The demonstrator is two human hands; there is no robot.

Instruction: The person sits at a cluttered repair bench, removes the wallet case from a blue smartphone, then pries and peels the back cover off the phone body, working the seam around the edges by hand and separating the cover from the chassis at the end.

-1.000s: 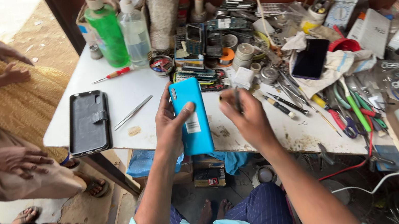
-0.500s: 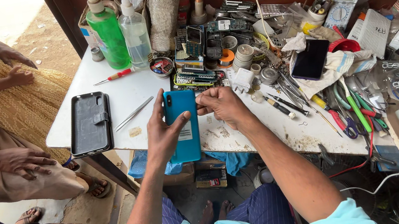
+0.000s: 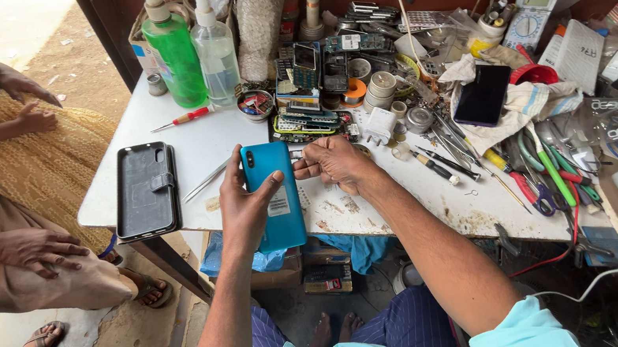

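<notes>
My left hand [image 3: 243, 206] grips a teal smartphone [image 3: 272, 172] back side up, over the front edge of a white worktable [image 3: 204, 151]. My right hand [image 3: 333, 164] has its fingers pinched at the phone's upper right edge; whether it holds a small tool I cannot tell. A black wallet phone case [image 3: 146, 189] lies flat to the left of the phone. Metal tweezers [image 3: 208, 180] rest on the table between the case and my left hand.
Green [image 3: 172, 52] and clear [image 3: 214, 47] bottles stand at the back left, a red screwdriver [image 3: 182, 119] in front of them. Phone parts, tape rolls, a dark phone [image 3: 483, 95] on cloth, several tools and a multimeter [image 3: 533, 11] crowd the right. Other people stand at the left.
The phone has moved down and towards me in my left hand. My right hand has shifted from beside the phone to its upper right edge.
</notes>
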